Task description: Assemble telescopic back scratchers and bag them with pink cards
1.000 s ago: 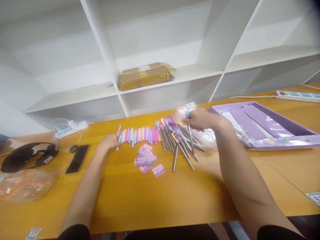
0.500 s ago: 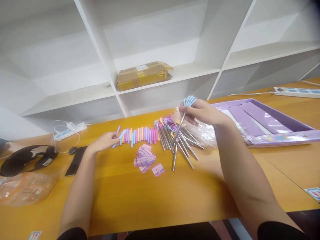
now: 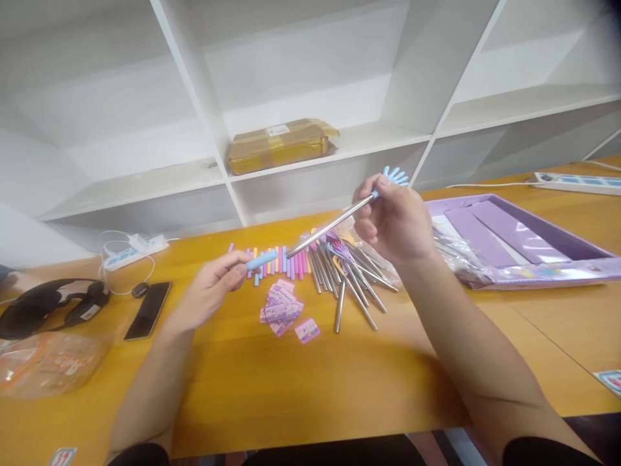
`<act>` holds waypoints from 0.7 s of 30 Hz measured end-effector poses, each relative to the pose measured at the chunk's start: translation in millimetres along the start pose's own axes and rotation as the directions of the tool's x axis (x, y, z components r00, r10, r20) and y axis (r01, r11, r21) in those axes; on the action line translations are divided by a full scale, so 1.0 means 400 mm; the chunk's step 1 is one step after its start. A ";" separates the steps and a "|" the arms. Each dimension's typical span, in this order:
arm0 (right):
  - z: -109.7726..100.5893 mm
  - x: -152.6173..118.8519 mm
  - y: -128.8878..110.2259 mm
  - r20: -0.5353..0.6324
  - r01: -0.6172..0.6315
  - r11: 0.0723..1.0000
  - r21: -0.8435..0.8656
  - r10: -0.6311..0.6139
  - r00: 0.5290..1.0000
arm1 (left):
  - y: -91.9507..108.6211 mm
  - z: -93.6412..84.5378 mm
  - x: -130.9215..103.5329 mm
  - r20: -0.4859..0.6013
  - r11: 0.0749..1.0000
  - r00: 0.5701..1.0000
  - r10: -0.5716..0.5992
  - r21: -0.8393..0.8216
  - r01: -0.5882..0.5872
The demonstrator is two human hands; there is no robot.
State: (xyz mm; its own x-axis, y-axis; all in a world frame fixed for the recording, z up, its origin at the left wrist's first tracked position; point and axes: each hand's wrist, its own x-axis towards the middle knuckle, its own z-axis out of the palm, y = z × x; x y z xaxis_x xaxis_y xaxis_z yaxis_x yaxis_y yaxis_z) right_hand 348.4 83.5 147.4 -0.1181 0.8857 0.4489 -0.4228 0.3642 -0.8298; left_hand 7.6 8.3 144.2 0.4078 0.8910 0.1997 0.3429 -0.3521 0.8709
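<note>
My right hand (image 3: 400,220) pinches a back scratcher (image 3: 334,224) just below its light-blue, hand-shaped head; the metal rod slants down to the left. Between the fingers of my left hand (image 3: 211,288) is a light-blue tube-like grip (image 3: 262,260), pointing right. The rod's free end is close to that grip, apart from it. Behind them on the table runs a row of coloured grips (image 3: 295,264), partly hidden by my left hand. To its right lies a heap of back scratchers (image 3: 358,291) with pink, purple, yellow and blue heads.
Pink printed cards (image 3: 281,312) lie in front of the row. A purple box (image 3: 548,281) and clear plastic bags are at right. At left are a phone (image 3: 148,310), a black headset (image 3: 53,310), a plastic bag (image 3: 53,366) and a power strip (image 3: 136,254). A wrapped parcel (image 3: 279,147) sits on the shelf.
My left hand has lifted a blue grip from the row and moved right. My right hand has turned palm-inward, swinging the back scratcher's rod up and left towards the grip.
</note>
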 end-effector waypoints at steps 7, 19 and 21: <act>0.036 -0.011 0.016 0.032 -0.003 0.999 0.040 0.001 1.000 | 0.000 0.001 -0.016 -0.071 0.999 0.997 0.024 0.026 -0.022; 0.050 -0.022 0.034 0.014 0.120 0.992 -0.035 -0.120 0.993 | 0.036 0.014 -0.015 -0.240 0.869 0.947 0.214 0.490 -0.072; 0.052 -0.023 0.041 0.022 0.113 0.993 -0.022 -0.113 0.993 | 0.032 0.018 -0.014 -0.253 0.833 0.928 0.274 0.545 -0.097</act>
State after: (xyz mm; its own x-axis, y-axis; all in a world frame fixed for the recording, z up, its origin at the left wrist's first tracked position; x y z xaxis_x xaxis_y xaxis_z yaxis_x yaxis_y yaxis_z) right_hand 323.9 75.3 136.7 -0.0892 0.8324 0.5469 -0.4132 0.4687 -0.7807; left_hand 15.7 -3.2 151.0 0.2579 0.8028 0.5376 0.7068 -0.5361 0.4615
